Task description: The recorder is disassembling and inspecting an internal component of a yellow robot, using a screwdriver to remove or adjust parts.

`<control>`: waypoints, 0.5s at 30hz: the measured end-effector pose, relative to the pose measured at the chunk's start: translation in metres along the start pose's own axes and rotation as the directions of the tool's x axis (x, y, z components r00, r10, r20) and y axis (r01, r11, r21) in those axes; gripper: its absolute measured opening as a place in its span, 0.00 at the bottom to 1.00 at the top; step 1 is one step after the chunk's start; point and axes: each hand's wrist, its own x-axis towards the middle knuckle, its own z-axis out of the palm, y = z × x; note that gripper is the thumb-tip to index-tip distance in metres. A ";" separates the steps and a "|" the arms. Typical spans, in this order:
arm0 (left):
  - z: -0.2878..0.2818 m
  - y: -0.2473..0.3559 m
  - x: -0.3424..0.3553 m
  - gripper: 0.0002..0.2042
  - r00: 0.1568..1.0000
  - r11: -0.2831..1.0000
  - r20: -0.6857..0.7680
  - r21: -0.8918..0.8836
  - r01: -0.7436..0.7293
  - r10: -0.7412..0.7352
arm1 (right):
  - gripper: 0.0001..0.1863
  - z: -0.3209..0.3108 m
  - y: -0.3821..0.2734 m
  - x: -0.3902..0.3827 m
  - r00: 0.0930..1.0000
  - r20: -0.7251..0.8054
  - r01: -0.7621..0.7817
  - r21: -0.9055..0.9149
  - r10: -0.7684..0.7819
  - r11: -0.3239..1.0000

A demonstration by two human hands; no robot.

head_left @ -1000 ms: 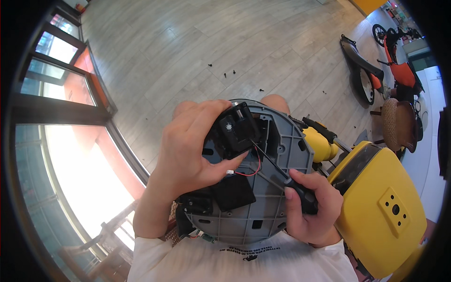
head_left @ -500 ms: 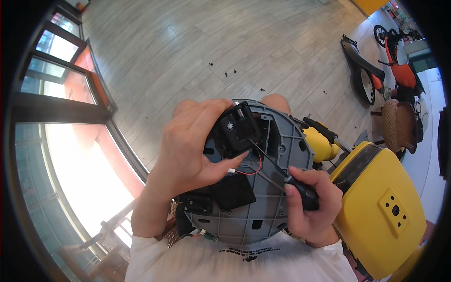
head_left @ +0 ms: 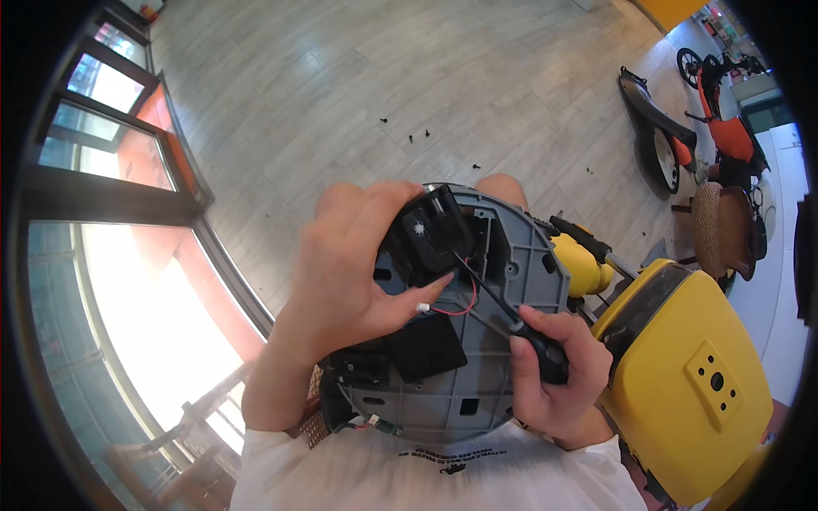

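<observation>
A round grey plastic device base point(head_left: 520, 281), opened up, rests on my lap. My left hand point(head_left: 349, 264) grips a black module point(head_left: 430, 234) at its upper part, thumb pressed beside a small white connector point(head_left: 423, 307) with a red wire point(head_left: 464, 300). My right hand point(head_left: 558, 379) is closed around the black handle of a screwdriver point(head_left: 537, 345), whose thin shaft slants up and left into the base near the module. A black flat part point(head_left: 423, 347) lies lower in the base.
A yellow tool case point(head_left: 699, 392) stands at my right, with a yellow power tool point(head_left: 579, 260) behind the base. Small dark screws point(head_left: 413, 134) lie scattered on the wooden floor. An orange scooter point(head_left: 724, 111) and wicker stool point(head_left: 724, 226) stand far right. Glass railing runs at left.
The screwdriver has shifted slightly, its shaft now reaching further toward the black module. My left hand keeps its grip on the module; the base has barely moved.
</observation>
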 end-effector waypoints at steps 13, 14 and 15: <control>0.001 -0.001 -0.002 0.33 1.000 0.999 -0.006 -0.031 -0.014 0.014 | 0.17 -0.026 -0.018 0.059 0.989 0.048 0.144 -0.112 -0.139 0.983; 0.002 -0.001 -0.002 0.33 1.000 0.999 -0.018 -0.029 -0.021 0.021 | 0.17 -0.028 -0.020 0.061 0.988 0.042 0.152 -0.107 -0.148 0.983; 0.002 -0.001 -0.001 0.33 1.000 0.999 -0.018 -0.029 -0.021 0.021 | 0.17 -0.030 -0.023 0.062 0.988 0.043 0.152 -0.107 -0.149 0.983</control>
